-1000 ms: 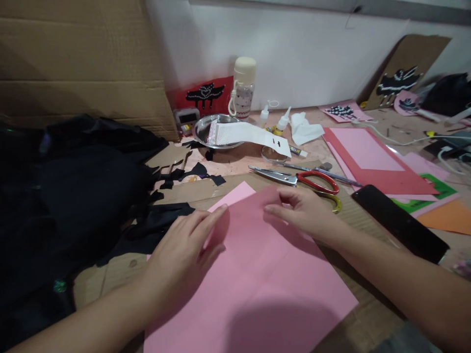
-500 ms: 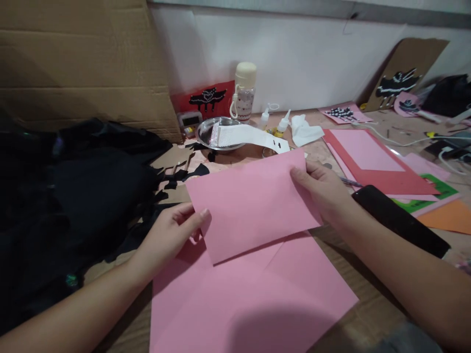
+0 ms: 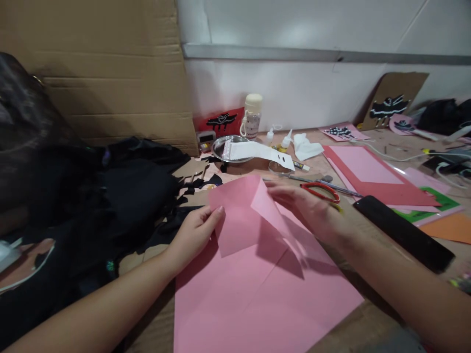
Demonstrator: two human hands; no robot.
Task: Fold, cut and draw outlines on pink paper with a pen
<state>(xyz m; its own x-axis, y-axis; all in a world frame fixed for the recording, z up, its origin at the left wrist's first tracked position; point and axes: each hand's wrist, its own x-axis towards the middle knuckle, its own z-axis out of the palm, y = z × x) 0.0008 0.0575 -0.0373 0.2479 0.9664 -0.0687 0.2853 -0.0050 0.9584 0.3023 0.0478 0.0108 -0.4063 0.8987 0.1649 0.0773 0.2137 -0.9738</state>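
Observation:
A small pink paper sheet is raised over larger pink paper that lies on the table. My left hand pinches its left edge, thumb on top and fingers underneath. The right part of the small sheet is bent up and over toward the left. My right hand is against the outer side of that bent part, fingers stretched out and a little blurred. Right behind this hand lie red-handled scissors.
Black fabric is heaped at left before a cardboard panel. Behind the paper stand a metal dish, a cream-lidded bottle and glue bottles. At right are a black phone-like slab and red paper.
The small sheet went from being held flat by both hands to having its right side bent up and leftward. My right hand has let go of its pinch. The view has tilted up and shifted left.

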